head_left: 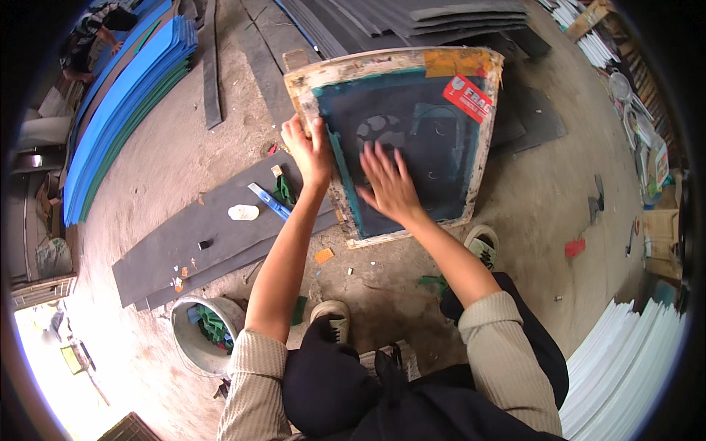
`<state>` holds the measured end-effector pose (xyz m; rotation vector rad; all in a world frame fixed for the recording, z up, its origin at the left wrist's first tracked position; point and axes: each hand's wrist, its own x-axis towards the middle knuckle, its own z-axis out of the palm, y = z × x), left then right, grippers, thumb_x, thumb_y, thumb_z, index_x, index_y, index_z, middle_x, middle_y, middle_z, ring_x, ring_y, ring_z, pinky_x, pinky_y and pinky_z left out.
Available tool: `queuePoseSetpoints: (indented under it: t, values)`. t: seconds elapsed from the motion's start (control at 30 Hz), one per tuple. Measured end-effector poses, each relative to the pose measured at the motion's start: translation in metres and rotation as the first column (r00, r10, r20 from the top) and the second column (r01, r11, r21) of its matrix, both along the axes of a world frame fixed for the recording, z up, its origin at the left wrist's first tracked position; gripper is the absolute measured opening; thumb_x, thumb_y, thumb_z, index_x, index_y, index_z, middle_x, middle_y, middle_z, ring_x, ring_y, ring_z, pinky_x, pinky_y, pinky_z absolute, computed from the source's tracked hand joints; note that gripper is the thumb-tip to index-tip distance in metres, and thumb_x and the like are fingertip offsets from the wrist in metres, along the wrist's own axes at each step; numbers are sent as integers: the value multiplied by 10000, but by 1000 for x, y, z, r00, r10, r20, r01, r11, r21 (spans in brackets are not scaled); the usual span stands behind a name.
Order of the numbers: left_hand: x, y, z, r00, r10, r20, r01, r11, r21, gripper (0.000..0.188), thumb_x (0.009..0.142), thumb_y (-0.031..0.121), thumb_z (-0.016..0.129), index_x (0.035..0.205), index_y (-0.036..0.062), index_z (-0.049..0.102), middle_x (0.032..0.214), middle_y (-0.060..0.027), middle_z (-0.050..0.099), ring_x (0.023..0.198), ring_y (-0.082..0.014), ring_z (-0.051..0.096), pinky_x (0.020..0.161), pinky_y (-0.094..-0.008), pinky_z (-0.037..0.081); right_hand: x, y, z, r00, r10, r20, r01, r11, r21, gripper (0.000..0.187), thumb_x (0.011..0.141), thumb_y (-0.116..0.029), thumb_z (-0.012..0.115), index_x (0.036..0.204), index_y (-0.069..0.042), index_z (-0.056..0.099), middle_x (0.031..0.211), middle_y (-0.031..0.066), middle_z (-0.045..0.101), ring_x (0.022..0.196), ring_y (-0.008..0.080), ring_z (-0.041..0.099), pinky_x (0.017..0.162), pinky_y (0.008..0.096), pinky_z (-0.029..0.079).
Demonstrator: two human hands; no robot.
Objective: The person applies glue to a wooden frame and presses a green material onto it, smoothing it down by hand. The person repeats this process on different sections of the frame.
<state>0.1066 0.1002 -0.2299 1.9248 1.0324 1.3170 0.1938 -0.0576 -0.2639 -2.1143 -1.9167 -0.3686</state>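
A screen printing frame (482, 158) with a paint-stained wooden border and dark mesh stands tilted in front of me. Teal edging runs round the mesh, with pale rounded shapes in the middle. My left hand (309, 151) grips the frame's left side, the thumb on its face and the fingers round the outer edge. On the mesh, over the lower part of the pale shapes, my right hand (386, 184) lies with its fingers stretched out and holds nothing. A red and white sticker (468, 98) and an orange patch mark the frame's upper right corner.
Left of the frame, a dark sheet (213, 220) bears a blue utility knife (269, 201) and a small white bottle (243, 212). A bucket of scraps (179, 331) stands nearer me. Blue sheets (136, 103), black sheets (463, 22) and white sheets (625, 367) are stacked around. Another person (88, 37) is far left.
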Motion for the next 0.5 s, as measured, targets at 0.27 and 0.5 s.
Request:
queuePoseSetpoints:
  t: [0.27,0.5]
  values:
    - [-5,-10,-1,1000,15,-13,-14,999,36,328,868,225,484,1084,-22,479,944,-182,445,903,-342,438,813,-407,352,94,-38,19,957,176,232,-156,982,-103,669,830,-472,465,1359,-104,288,1433,50,243,1321,199,226,1059,455,195]
    - [-3,-13,1,998,41,-39,-41,999,-17,387,910,276,416,1072,-72,471,1046,-248,449,991,-388,435,876,-412,336,27,34,44,884,-447,-140,468,832,297,722,856,-419,422,1340,76,214,1405,244,202,1313,380,177,1061,517,111]
